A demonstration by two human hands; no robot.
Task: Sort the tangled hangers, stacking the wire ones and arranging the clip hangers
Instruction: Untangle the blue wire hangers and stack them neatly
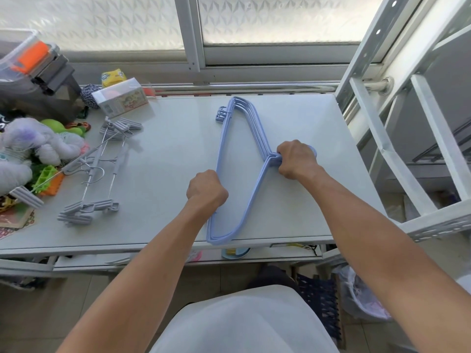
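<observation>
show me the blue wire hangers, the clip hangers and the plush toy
blue wire hangers (257,128): head view, on the far sloping arm of the stack
clip hangers (76,212): head view, on the near cluster of grey clips
plush toy (25,143): head view, on its white fluffy body

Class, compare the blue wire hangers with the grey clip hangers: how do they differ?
The blue wire hangers are neatly stacked; the grey clip hangers lie crossed and loose. The left hand and right hand grip the blue ones; the clip hangers lie untouched. Both rest on the table.
</observation>
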